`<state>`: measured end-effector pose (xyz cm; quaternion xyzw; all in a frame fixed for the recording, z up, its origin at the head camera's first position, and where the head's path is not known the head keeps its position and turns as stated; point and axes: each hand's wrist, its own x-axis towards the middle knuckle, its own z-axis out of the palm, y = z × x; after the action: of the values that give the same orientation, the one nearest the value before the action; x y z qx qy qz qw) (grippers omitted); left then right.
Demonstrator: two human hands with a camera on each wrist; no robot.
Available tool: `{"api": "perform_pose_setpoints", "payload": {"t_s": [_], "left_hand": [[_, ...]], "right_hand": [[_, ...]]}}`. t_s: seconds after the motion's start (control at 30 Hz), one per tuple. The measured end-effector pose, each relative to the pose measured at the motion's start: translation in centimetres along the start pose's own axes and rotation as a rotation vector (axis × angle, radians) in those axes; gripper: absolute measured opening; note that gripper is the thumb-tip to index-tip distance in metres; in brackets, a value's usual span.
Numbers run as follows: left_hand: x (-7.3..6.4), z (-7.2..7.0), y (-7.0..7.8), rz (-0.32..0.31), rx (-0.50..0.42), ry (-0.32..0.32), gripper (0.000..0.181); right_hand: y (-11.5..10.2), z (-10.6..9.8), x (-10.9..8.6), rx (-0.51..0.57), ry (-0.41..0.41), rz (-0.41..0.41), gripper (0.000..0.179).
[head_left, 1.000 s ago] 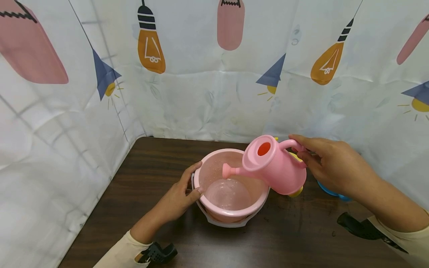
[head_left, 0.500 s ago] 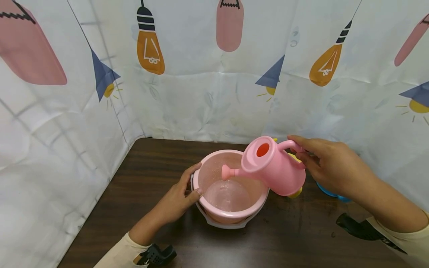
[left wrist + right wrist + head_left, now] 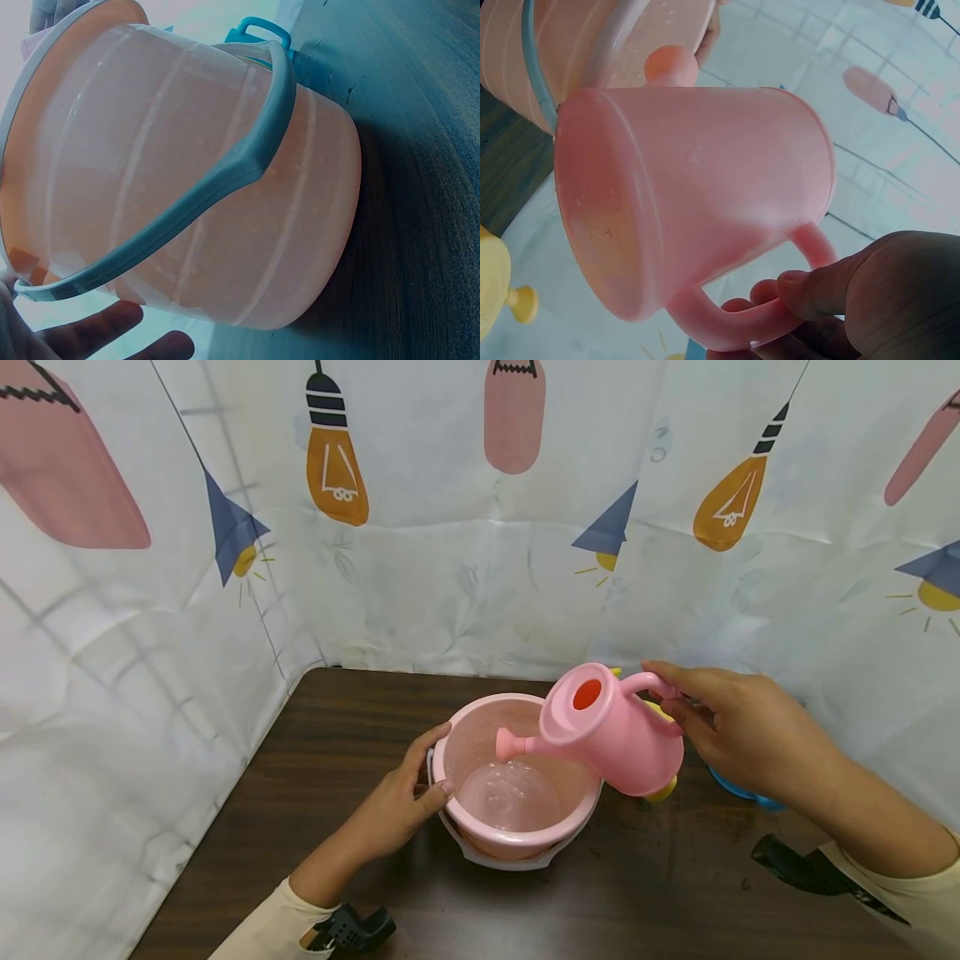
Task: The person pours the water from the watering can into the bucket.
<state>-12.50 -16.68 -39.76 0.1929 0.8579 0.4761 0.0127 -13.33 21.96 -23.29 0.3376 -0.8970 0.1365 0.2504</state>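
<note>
Pink watering can [image 3: 626, 739] tilts, spout [image 3: 512, 745] over the bucket [image 3: 517, 838]; I see the right hand [image 3: 738, 722] gripping its handle [image 3: 647, 682] and the left hand [image 3: 393, 806], thumb and fingers parted, holding the bucket's left side.

There are two hands [image 3: 397, 806] [image 3: 738, 727], one watering can [image 3: 618, 739], one bucket [image 3: 517, 838], one table [image 3: 352, 718] and two sleeves [image 3: 273, 922] [image 3: 911, 893].

Look at that, fresh ripples on the water [image 3: 506, 802] in my pink bucket [image 3: 517, 838], toward the worktop's [image 3: 360, 727] far edge! Duller half a second ago, it's broken into brighter white glints below my spout [image 3: 510, 745]; my head view's drifted slightly right.
</note>
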Motion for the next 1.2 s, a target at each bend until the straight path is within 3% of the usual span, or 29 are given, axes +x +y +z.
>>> {"api": "perform_pose_setpoints", "payload": {"t_s": [0.97, 1.2], "left_hand": [[0.04, 0.1, -0.03, -0.014, -0.006, -0.008, 0.07], [0.03, 0.1, -0.06, -0.01, -0.002, -0.007, 0.071]], "right_hand": [[-0.27, 0.03, 0.11, -0.004, -0.005, 0.046, 0.055], [-0.33, 0.12, 0.24, -0.004, 0.024, 0.023, 0.056]]}}
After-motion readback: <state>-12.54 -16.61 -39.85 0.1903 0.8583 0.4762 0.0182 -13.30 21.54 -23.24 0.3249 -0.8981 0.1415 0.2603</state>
